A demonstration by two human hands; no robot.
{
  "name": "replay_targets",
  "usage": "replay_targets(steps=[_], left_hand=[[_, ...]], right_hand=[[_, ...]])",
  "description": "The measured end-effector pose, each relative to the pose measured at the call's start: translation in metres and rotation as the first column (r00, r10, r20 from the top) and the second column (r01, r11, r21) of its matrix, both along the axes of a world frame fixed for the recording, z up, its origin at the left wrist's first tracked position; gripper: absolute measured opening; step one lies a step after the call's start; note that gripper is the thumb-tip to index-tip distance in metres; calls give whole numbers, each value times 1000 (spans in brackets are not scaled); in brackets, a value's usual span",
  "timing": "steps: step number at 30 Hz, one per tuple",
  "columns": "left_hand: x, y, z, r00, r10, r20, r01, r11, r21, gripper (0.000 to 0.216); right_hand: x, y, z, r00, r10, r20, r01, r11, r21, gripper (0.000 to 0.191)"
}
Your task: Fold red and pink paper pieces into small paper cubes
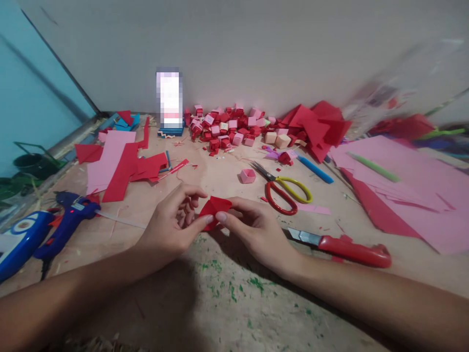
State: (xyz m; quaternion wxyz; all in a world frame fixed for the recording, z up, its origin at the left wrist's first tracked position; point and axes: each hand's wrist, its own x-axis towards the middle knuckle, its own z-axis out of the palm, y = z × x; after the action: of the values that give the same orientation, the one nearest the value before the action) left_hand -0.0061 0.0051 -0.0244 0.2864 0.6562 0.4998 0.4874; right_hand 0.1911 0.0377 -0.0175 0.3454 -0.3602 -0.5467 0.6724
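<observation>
A small folded piece of red paper (215,208) is held up over the front middle of the table, creased and partly covered by fingers. My left hand (176,220) pinches its left side, thumb on the near face, the other fingers curled. On the right side, my right hand (256,225) grips it with the thumb in front and fingers behind. Just beyond the hands sits a small pink folded paper box (247,176). Scissors (282,188) with one red and one yellow handle lie beside it. A red utility knife (340,248) with its blade out lies close to my right wrist.
Small red and pink paper boxes (230,127) are heaped along the wall. A lit phone (169,98) stands left of them. Blue glue gun (69,220) and tape dispenser (25,242) are at left. Pink paper sheets (414,195) and a blue pen (315,169) lie right.
</observation>
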Motion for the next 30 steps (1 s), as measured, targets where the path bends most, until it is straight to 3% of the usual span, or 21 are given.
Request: replay_targets(steps=[2,6,13,19,25,30], left_hand=[[0,2,-1,998,-1,67,4,999,-45,30],[0,2,3,999,-17,45,22,995,-99,10],[0,-1,7,1000,2,30,0,995,-98,10],[0,1,4,997,-41,73,51,988,-145,10],[-2,0,6,996,-86,-31,82,989,-125,14],[-1,-1,8,999,-47,-25,45,996,-75,13]], right_hand=[[-1,0,0,1000,0,9,0,1000,11,25],[-2,-1,3,1000,-21,18,20,1000,6,26],[-2,0,7,998,44,44,-44,999,11,25],[-2,1,7,998,-17,60,14,998,57,27],[-2,2,5,994,2,109,-16,992,126,24],[-2,2,5,994,23,107,-31,997,75,24]])
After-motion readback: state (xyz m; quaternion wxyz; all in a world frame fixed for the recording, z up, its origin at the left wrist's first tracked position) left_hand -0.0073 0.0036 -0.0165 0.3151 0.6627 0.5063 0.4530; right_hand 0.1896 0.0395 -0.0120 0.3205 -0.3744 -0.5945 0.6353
